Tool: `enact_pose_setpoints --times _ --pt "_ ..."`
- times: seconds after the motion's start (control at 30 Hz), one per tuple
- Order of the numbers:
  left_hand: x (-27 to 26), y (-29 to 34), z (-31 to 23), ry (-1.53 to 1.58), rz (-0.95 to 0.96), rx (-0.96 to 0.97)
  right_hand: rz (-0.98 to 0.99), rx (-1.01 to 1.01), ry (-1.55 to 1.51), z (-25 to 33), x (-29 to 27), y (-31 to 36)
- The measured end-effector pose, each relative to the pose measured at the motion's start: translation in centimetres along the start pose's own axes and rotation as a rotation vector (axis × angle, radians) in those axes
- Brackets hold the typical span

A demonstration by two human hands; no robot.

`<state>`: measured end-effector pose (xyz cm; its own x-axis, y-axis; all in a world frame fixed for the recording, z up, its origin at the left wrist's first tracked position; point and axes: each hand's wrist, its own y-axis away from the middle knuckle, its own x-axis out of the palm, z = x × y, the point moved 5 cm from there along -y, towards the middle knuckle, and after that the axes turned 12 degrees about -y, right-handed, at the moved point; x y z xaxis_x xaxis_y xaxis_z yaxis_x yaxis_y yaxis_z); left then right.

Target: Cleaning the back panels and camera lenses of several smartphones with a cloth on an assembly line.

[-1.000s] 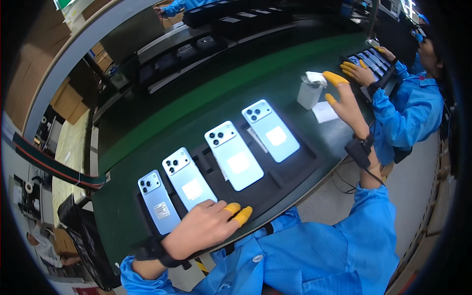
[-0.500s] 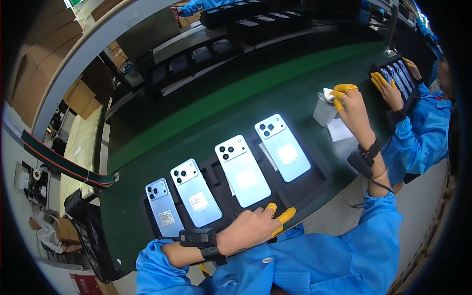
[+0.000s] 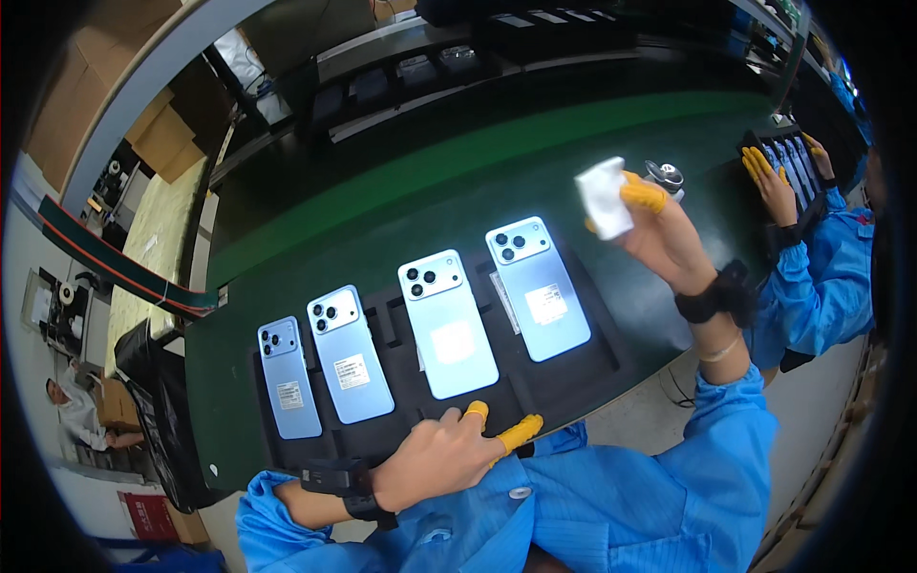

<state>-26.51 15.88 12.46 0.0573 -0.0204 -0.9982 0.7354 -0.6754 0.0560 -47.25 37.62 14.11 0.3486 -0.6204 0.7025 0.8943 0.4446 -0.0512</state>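
Observation:
Several light-blue smartphones lie back up in a row on a black tray (image 3: 597, 349), slightly tilted: a far-left phone (image 3: 292, 406), a second phone (image 3: 366, 393), a third phone (image 3: 457, 363) and a far-right phone (image 3: 557, 329). White labels are stuck to their backs. My right hand (image 3: 659, 229), in yellow finger cots, is raised beyond the tray's right end and pinches a folded white wipe (image 3: 604, 199). At the tray's near edge, below the third phone, my left hand (image 3: 444, 458) rests with its yellow-cotted fingers apart, holding nothing visible.
A metal-topped dispenser (image 3: 666, 176) stands partly hidden behind my right hand. At the right, a co-worker's hands (image 3: 772, 186) hold another tray of phones (image 3: 793, 162). Dark trays (image 3: 415, 72) sit beyond the green table strip (image 3: 401, 170). A black bag (image 3: 158, 411) hangs at the left.
My right hand has come left and nearer from the dispenser with the wipe, which now shows larger. My left hand remains at the tray's near edge; the whole view has shifted somewhat.

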Motion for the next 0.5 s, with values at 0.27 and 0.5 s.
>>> enact_pose_setpoints --times 0.27,0.5 --pt "-2.4 -1.7 2.1 0.248 0.016 -0.058 -0.077 -0.198 0.886 -3.2 2.5 -6.1" --pt "-0.6 -7.1 2.4 -0.065 -0.291 0.119 0.229 -0.238 1.338 -6.2 2.0 -5.1"
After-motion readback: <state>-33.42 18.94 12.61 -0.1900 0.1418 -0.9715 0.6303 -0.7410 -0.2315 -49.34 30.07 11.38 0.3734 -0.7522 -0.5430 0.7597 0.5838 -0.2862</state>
